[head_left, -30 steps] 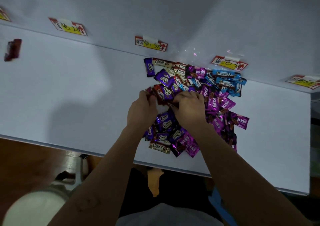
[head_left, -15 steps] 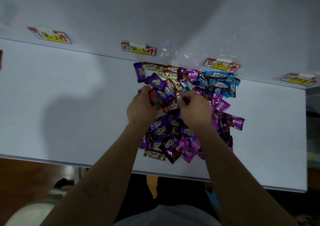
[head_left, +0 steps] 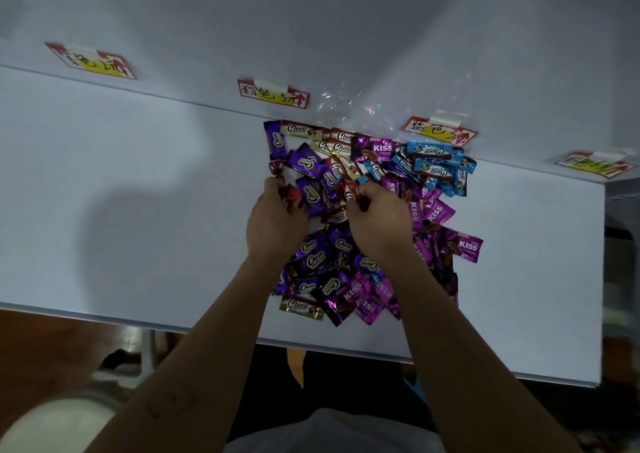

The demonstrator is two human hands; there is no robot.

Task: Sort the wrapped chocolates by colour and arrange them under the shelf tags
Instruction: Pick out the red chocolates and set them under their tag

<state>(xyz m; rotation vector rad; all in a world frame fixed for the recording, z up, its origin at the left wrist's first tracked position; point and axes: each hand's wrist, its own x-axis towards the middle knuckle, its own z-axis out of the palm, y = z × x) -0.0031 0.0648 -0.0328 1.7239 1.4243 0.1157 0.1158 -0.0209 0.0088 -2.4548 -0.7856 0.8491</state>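
Picking is under way: mixed chocolates (head_left: 313,255) lie heaped on the tabletop (head_left: 138,210) below the tags (head_left: 273,94). The left hand (head_left: 275,224) curls round red pieces (head_left: 292,194); the right hand (head_left: 379,224) pinches a red-brown piece (head_left: 349,193). Next, they likely need carrying to their matching tag.

The right hand (head_left: 377,220), earlier knuckles-up over the heap of foil-wrapped chocolates (head_left: 346,255), now pinches a red-brown wrapped chocolate (head_left: 350,193) at its fingertips. The left hand (head_left: 273,217) has closed its grip round a red wrapped chocolate (head_left: 293,194). A cream-and-brown wrapped chocolate (head_left: 337,217) now covers the white desk (head_left: 138,210) between them.
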